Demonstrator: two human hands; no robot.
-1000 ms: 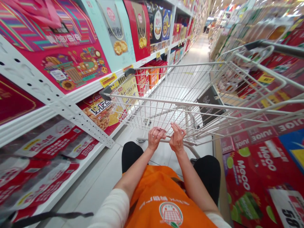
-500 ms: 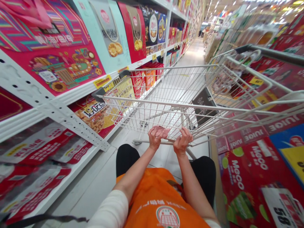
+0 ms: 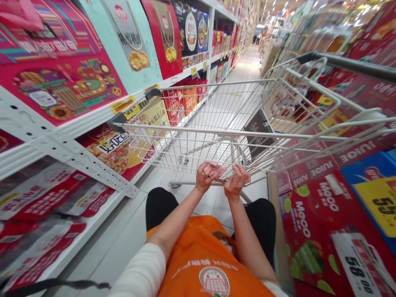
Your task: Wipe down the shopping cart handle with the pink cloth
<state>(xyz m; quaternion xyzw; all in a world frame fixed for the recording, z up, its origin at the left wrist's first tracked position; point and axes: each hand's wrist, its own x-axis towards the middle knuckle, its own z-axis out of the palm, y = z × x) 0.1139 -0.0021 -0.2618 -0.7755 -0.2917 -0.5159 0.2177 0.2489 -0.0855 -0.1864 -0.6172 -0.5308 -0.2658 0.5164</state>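
Observation:
My left hand (image 3: 206, 176) is in front of me above my knees, its fingers curled inward toward the other hand. Close beside it, my right hand (image 3: 236, 182) is raised with bent fingers and the thumb drawn in. Only a small gap separates the two. Whatever they may pinch is too small or hidden to make out. Just beyond them stands a wire shopping cart (image 3: 198, 133), side-on to me; its lower wires lie behind my fingertips, and I cannot tell whether they touch. I wear an orange apron (image 3: 198, 255) with a printed badge.
White shelves (image 3: 93, 119) on the left hold gift boxes, including a pale blue box (image 3: 125, 41), and red-and-clear bags (image 3: 37, 194) low down. Red drink cartons (image 3: 321, 222) are stacked close on my right, with a price sign (image 3: 354, 264). A tiled aisle (image 3: 247, 62) runs ahead.
My hands have come slightly closer together, the left one shifting right. The shelves, cart and cartons sit a little further left in view as my head turns slightly.

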